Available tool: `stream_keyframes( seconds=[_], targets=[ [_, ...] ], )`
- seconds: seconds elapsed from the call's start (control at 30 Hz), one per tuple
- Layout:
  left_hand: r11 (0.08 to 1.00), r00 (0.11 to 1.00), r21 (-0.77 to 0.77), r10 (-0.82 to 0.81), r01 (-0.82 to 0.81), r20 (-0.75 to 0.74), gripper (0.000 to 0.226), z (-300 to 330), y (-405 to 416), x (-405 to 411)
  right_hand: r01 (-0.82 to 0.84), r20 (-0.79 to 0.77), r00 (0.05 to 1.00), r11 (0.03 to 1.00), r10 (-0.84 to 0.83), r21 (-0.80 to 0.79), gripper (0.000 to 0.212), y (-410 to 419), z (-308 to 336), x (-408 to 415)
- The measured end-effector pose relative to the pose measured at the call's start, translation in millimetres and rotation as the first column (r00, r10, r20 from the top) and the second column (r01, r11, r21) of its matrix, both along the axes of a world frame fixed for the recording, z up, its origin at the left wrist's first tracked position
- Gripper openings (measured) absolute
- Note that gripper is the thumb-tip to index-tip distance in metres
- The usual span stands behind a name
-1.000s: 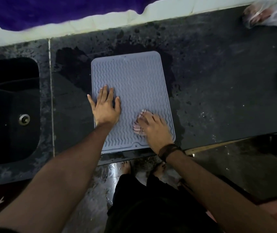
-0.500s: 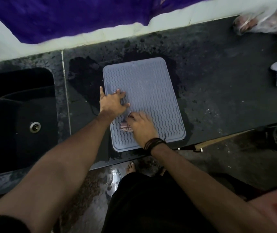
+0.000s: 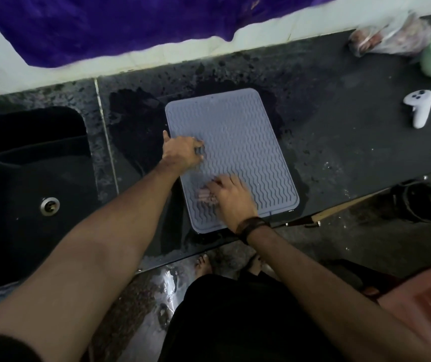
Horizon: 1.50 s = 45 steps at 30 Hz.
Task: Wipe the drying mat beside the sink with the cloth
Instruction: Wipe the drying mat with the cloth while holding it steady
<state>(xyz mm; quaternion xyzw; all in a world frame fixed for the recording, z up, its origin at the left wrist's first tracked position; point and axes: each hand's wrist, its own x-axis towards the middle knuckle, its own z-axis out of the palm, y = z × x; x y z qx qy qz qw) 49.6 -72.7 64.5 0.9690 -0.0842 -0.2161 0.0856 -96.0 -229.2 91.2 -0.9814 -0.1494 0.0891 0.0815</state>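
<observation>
While the right hand [image 3: 231, 198] rubs a small pinkish cloth [image 3: 205, 197] over the near left part of the drying mat [image 3: 237, 142], the left hand [image 3: 181, 152] rests on the mat's left edge, fingers bent down onto the ridges and thumb out over the dark desk [image 3: 339, 131], seemingly pinning the mat in place. The right hand's fingers lie spread and fairly straight on top of the cloth, pressing it flat more than gripping it; only a bit of cloth shows beyond the fingertips. The left hand holds nothing that can be seen. The mat lies flat on the desk just right of the black sink [image 3: 26, 178], with a dark wet patch spreading out around its far and left sides.

The main risk, I'd judge, is the mat sliding: the desk under it looks wet, so a firm stroke away from the pinned edge could skate the whole mat toward the near rim, which it already sits close to. A cloth this small, pressed and not gripped, could also bunch up or slip out from under the fingers on the wavy ridges. The far half of the mat shows no hand on it, so that part probably remains to be wiped
</observation>
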Motion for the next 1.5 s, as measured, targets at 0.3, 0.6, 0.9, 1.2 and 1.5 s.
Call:
stream_keyframes(
  seconds=[0.3, 0.6, 0.9, 1.2, 1.5],
  targets=[
    [0.999, 1.000, 0.048, -0.009, 0.009, -0.009, 0.053, 7.0, -0.1, -2.7, -0.028, -0.011, 1.000, 0.997, 0.027, -0.069, 0.059, 17.0, -20.3, -13.8],
    [1.000, 0.999, 0.013, -0.021, 0.021, 0.038, 0.049, -6.0, -2.1, -12.4, -0.001, -0.026, 1.000, 0.998, -0.001, -0.064, 0.051, -29.8, -5.3, -58.5],
    [0.999, 0.999, 0.004, 0.052, -0.052, -0.008, 0.097, -22.8, -19.7, -45.0, 0.136, -0.028, 0.990, 0.985, -0.139, -0.102, 0.057, -46.8, -9.5, 10.8],
    [0.994, 0.991, 0.032, 0.111, -0.109, -0.069, 0.096, -10.7, -32.0, -43.4, -0.031, -0.057, 0.998, 0.991, 0.024, -0.133, 0.054, -93.5, -8.0, -50.8],
    [0.983, 0.979, 0.116, 0.159, -0.144, -0.125, 0.134, -11.8, -41.8, -36.5, 0.031, -0.058, 0.998, 0.998, -0.034, -0.055, 0.054, -78.5, -10.2, 18.8]
  ],
)
